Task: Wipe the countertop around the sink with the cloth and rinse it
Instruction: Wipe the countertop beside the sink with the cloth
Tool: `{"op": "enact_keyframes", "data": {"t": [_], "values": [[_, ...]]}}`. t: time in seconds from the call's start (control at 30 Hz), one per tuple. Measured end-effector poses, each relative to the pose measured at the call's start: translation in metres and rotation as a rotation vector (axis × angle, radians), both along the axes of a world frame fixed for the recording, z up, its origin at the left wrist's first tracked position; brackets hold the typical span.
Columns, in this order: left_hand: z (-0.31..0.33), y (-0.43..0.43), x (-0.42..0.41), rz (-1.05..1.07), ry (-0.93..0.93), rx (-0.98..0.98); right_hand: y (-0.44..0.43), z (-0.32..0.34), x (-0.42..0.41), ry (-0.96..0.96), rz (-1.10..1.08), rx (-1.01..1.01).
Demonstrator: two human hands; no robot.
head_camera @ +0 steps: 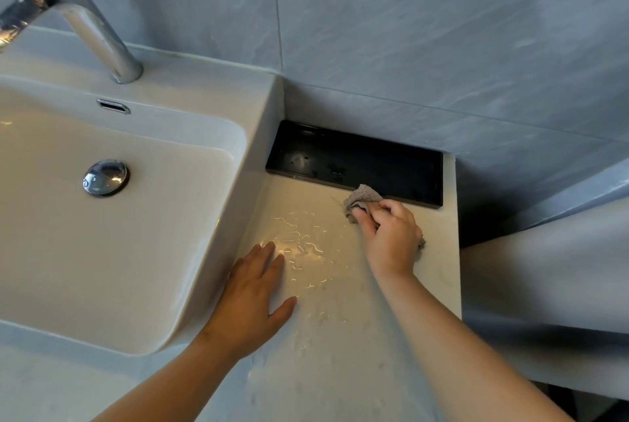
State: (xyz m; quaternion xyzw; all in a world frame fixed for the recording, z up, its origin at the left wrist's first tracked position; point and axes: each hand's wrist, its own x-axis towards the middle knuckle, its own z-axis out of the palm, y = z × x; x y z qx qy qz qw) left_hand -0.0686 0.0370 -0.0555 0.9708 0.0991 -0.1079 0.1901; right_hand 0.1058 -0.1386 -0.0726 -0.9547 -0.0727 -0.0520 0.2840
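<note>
Pressing down, the bunched cloth [362, 198] is gripped in the closed right hand [391, 234] beside the black tray [354, 163], while the left hand [253, 295] is laid open and empty on the wet counter [340, 336] for support.

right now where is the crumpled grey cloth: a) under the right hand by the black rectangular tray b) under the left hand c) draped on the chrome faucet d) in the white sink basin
a: the right hand presses the crumpled grey cloth onto the countertop beside the black rectangular tray.

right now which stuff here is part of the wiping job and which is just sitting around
Part of the job:
cloth, gripped by right hand
wet countertop
sink
faucet, for rinsing

Just there:
black tray
left hand, resting flat beside the sink
</note>
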Motion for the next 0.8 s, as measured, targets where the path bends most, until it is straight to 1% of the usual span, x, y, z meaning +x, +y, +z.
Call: {"op": "enact_keyframes", "data": {"t": [0.07,0.13,0.27,0.4,0.57,0.63,0.8], "values": [[0.004,-0.004,-0.004,0.081,-0.037,0.004,0.001,-0.001,0.003,0.033,-0.025,-0.008],[0.006,-0.006,-0.011,0.112,-0.042,0.036,0.002,-0.001,0.004,0.056,-0.011,-0.003],[0.005,-0.002,-0.024,0.089,-0.022,0.139,-0.003,0.000,-0.017,0.023,0.115,0.012],[0.002,-0.002,-0.032,0.067,-0.052,0.201,-0.014,-0.001,-0.051,0.002,0.238,-0.008],[0.002,-0.007,-0.039,0.134,-0.019,0.177,-0.026,-0.001,-0.070,0.009,0.371,-0.052],[-0.001,-0.008,-0.041,0.140,-0.023,0.198,-0.023,0.003,-0.065,0.049,0.364,-0.033],[-0.005,-0.011,-0.041,0.176,0.025,0.195,-0.015,0.015,-0.047,0.260,0.380,0.084]]}}
